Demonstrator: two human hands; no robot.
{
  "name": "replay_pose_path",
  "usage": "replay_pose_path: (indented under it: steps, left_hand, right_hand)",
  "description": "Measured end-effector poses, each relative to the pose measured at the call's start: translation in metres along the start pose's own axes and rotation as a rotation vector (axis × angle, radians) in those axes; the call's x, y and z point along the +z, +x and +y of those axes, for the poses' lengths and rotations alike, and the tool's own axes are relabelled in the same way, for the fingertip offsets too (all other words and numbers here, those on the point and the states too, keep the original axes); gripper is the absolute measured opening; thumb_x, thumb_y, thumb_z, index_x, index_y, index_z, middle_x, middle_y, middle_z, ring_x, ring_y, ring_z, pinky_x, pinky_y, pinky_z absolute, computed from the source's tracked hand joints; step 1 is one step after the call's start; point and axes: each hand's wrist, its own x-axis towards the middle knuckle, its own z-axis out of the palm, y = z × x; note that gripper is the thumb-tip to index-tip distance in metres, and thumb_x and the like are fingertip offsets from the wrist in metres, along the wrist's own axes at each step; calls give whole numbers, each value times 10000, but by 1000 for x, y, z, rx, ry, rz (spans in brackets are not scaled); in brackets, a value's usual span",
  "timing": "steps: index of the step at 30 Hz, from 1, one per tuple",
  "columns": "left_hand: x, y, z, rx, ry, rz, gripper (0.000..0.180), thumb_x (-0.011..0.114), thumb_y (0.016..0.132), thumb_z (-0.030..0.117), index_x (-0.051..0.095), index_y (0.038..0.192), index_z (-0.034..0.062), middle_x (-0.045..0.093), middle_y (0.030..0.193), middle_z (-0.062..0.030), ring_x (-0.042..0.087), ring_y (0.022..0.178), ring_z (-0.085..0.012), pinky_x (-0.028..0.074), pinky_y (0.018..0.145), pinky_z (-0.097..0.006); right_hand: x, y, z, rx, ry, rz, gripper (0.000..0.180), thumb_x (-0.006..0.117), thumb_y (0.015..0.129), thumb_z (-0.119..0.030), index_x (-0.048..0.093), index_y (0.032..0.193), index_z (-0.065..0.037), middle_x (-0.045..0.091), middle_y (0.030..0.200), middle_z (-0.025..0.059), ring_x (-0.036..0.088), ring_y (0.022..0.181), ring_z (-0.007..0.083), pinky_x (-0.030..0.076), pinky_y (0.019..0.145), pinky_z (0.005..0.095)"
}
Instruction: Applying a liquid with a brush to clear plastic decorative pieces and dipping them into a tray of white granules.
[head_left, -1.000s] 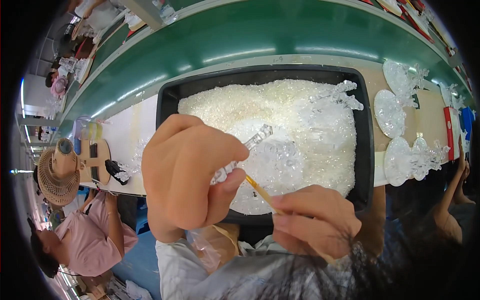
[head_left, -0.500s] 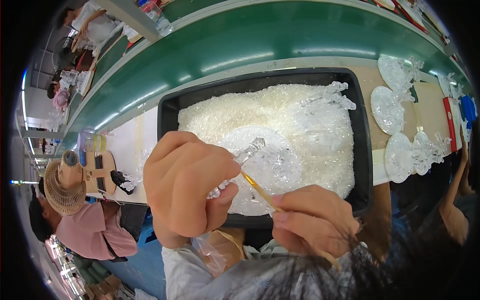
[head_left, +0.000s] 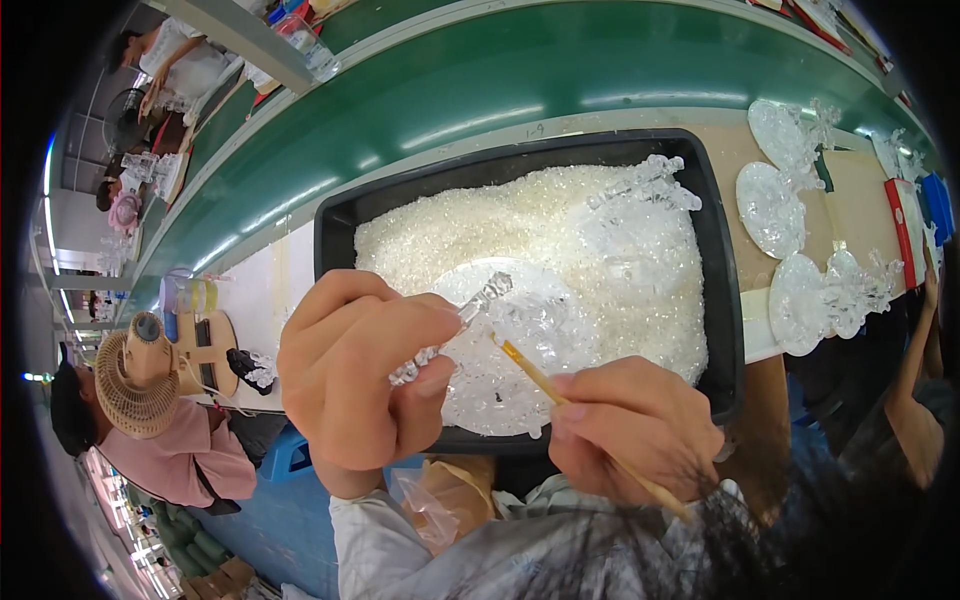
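Between the two hands, just above the near rim of a black tray (head_left: 335,235), a slim clear beaded stick (head_left: 470,312) is sitting tilted, its upper end pointing up and to the right. The left hand (head_left: 360,375) is curling closed around the stick's lower part, thumb and fingers pinching it, so that only the upper stretch and a short bit near the thumb are showing. The right hand (head_left: 635,430) is gripping a thin yellow brush (head_left: 530,372) like a pen, fingers closed on the handle, and the brush tip is lying just beside the stick, over a round clear disc (head_left: 500,390); whether tip and stick are touching cannot be told. The disc is resting on a heap of small clear crystal pieces (head_left: 520,215) filling the tray. The tray is standing on a pale worktop (head_left: 265,290), with a green conveyor belt (head_left: 520,70) running behind it. To the right, several more clear discs (head_left: 770,205) are lying on the worktop. At far left, a small fan (head_left: 135,375) is standing beside another person in a pink top (head_left: 175,460).
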Motion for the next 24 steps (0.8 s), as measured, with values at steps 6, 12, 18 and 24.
replay_pose_path:
  steps: [6,12,18,24]
  left_hand:
    - [-1,-3,1,-3,-30,11,127,630,855,55,580,915,-46,684,777,-124,569,506,-198,489,536,-348]
    - [0,2,1,28,-38,2,127,619,875,76,583,922,-36,685,766,-121,560,497,-196,482,533,-343]
    - [1,-3,0,25,-22,45,154,603,924,143,582,926,-9,682,732,-113,548,489,-188,479,530,-342]
    - [-2,-3,3,35,-50,33,117,586,918,109,572,951,-3,687,744,-135,502,455,-163,470,523,-333]
  right_hand:
    - [1,8,6,-123,90,-125,220,739,699,-42,693,900,34,683,854,182,650,593,241,525,491,304]
    - [-5,10,5,-176,-40,-75,306,720,614,-104,698,892,20,688,860,142,595,590,214,478,470,274]
    - [-5,10,1,-154,-1,-76,309,703,573,-87,692,868,5,686,846,129,587,608,193,468,468,269]
    - [-2,8,1,-272,-37,-86,270,722,577,-88,686,836,-21,682,832,121,590,599,184,469,478,260]
